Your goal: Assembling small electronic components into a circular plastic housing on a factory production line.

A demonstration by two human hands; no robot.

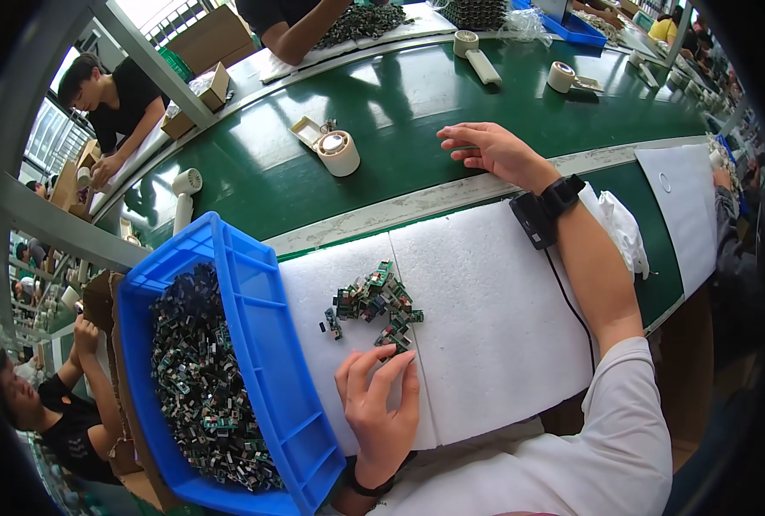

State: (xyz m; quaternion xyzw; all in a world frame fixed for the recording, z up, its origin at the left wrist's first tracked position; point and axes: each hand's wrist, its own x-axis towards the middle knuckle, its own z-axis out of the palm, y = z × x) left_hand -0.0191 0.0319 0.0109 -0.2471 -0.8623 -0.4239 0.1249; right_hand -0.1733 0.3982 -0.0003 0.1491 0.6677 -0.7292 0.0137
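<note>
My left hand is over the white foam sheet, fingers curled and the tips drawn together at a small green circuit board. That board lies at the near edge of a loose pile of small circuit boards; the fingertips partly hide it. My right hand is stretched out above the green conveyor belt, fingers extended and holding nothing. To its left on the belt stands a cream round-headed device with its cover folded open and wires showing.
A blue bin full of small boards stands left of the foam. More cream devices lie along the belt. Across it a person's arm rests by a heap of parts. Other people work at left. A second white sheet is at right.
</note>
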